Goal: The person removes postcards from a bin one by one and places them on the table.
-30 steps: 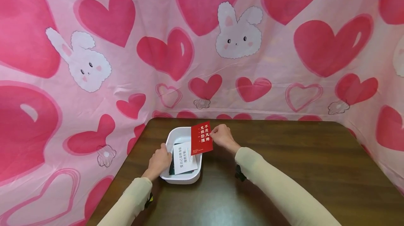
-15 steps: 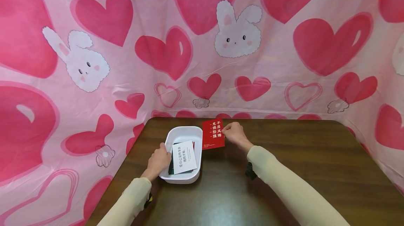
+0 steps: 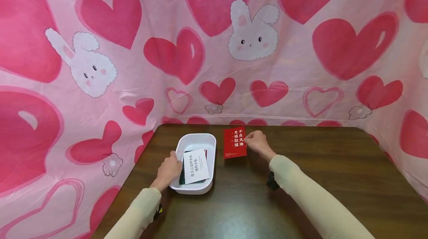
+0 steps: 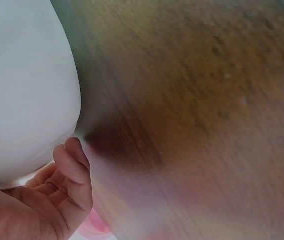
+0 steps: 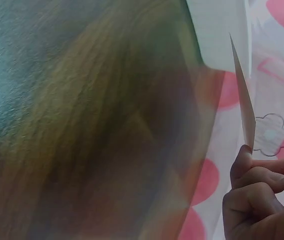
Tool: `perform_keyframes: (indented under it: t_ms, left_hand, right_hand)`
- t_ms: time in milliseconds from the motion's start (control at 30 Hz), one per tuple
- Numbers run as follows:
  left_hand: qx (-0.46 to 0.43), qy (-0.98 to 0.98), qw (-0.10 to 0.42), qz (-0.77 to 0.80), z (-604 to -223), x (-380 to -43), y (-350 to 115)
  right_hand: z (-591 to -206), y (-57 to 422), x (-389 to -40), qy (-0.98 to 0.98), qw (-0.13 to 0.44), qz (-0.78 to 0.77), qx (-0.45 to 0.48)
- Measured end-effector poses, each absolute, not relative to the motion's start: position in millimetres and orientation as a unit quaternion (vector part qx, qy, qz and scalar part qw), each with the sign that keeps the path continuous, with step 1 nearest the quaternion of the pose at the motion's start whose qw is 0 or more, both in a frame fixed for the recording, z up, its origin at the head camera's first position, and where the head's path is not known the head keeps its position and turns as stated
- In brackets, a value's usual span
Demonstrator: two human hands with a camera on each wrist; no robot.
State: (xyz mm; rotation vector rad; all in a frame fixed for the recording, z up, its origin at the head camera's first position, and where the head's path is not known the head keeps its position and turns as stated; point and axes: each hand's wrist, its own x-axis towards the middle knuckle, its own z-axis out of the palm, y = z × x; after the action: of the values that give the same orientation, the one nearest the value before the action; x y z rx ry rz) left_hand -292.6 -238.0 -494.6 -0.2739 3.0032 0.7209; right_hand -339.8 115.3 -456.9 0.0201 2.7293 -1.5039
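Observation:
My right hand (image 3: 259,143) pinches a red card (image 3: 234,149) by its right edge, with white Chinese characters facing up. The card is held above the table, to the right of a white plastic tray (image 3: 212,170). Seen edge-on in the right wrist view, the same card (image 5: 247,107) rises from between thumb and finger. My left hand (image 3: 168,168) grips the tray's left side, its curled fingers (image 4: 76,172) against the outer wall. A white card (image 3: 197,166) with dark characters lies uppermost in the tray, over a dark green card (image 3: 182,178) and a bit of red.
The dark wooden table (image 3: 301,179) has rounded far corners. Behind and on both sides hangs a pink cloth (image 3: 234,68) with hearts and rabbit faces, close to the table's far edge.
My right hand has carried the red card rightward, from over the tray's right rim to beside it. A red edge now shows under the white card. My left hand stays at the tray.

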Motion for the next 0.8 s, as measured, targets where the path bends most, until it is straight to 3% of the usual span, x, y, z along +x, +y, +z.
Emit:
perform_keyframes:
  t_ms: [800]
  left_hand:
    - [-0.087,0.965,0.025,0.245,-495,-293,-239]
  right_hand:
    - [-487,112,-336,0.894,0.013,-0.447,0.001]
